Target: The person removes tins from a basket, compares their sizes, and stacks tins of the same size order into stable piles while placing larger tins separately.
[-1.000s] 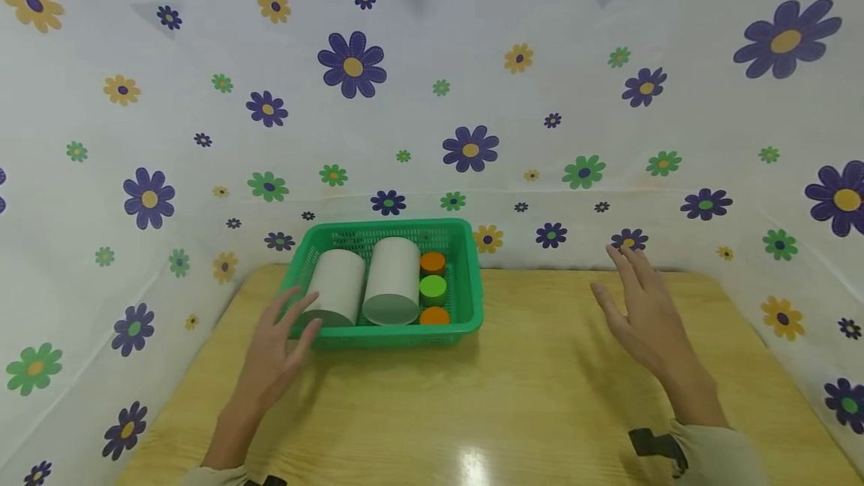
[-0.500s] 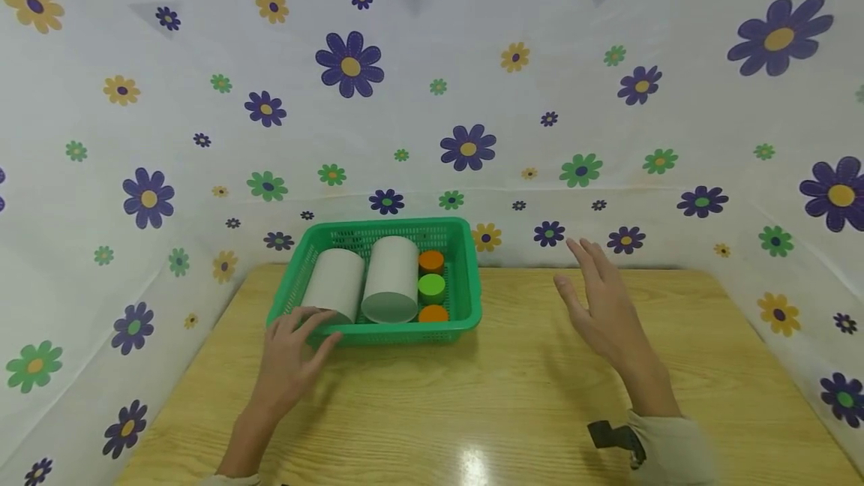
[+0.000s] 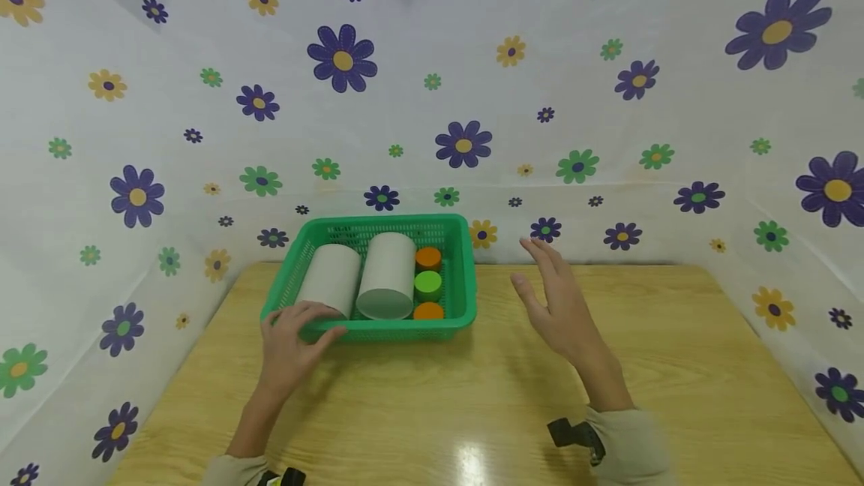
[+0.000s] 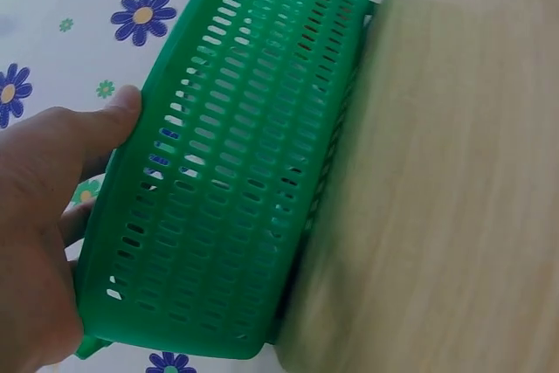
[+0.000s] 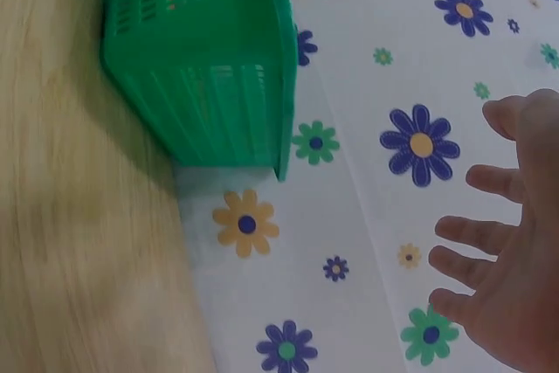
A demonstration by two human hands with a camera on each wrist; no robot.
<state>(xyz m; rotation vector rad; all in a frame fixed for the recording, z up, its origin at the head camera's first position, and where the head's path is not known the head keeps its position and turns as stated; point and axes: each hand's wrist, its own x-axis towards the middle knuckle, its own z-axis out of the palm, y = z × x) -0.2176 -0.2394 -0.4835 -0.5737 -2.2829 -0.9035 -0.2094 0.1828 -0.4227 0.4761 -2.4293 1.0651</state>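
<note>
In the head view a green plastic basket (image 3: 467, 268) sits at the back left of the table. Two white cylinders (image 3: 328, 277) lie side by side in it. To their right a short row holds an orange round piece (image 3: 428, 258), a lime green one (image 3: 428, 286) and another orange one. My left hand (image 3: 289, 347) grips the basket's front left rim, the thumb outside and the fingers reaching over; the left wrist view has the thumb (image 4: 105, 124) at the rim. Right of the basket, apart from it, my right hand (image 3: 560, 313) hovers with fingers extended and nothing in them.
A wooden table (image 3: 418, 403) spreads in front of and right of the basket. White flower-printed cloth (image 3: 405, 111) rises right behind the table and along both sides. Dark straps (image 3: 574, 435) show at the wrists.
My left hand has come down and right onto the basket's front left rim and taken hold. The right hand has moved left toward the basket. The basket's contents have stayed put.
</note>
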